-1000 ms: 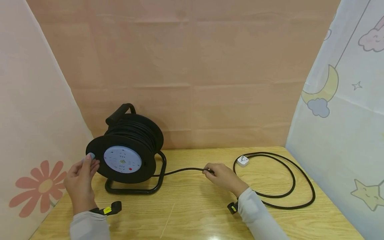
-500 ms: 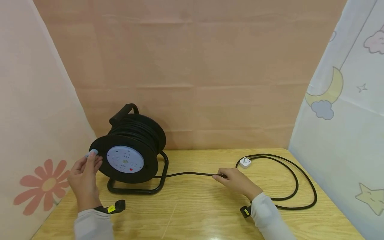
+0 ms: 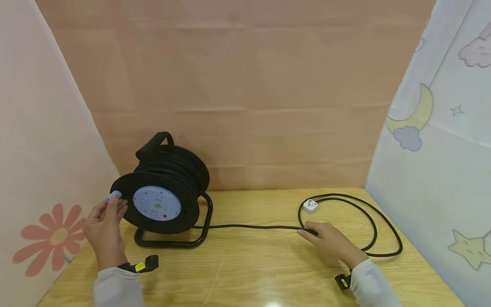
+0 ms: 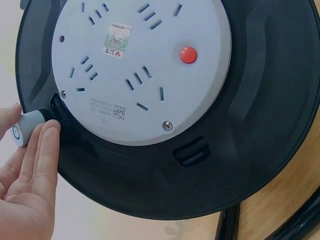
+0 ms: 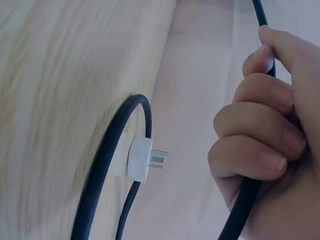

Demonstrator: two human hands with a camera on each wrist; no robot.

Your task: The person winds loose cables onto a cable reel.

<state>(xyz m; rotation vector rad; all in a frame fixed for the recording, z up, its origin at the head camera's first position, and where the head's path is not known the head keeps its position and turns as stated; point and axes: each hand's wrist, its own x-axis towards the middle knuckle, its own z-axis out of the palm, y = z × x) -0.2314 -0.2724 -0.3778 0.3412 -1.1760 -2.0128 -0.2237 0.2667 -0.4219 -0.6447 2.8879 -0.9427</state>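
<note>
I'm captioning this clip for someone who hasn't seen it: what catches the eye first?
A black cable reel stands at the table's left, its pale socket plate with a red button facing the viewer. The left hand pinches the reel's small grey knob. The right hand grips the black cable stretched across the table, near the loose loop ending in a white plug.

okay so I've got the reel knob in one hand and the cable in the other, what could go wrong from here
The cable crosses the reel's stand low down, so it may snag there instead of winding cleanly.
The loose loop ends in the plug; pulled in fast, the plug could whip across the table and knock your right hand.
Your left hand only pinches the knob, so it might slip off.
</note>
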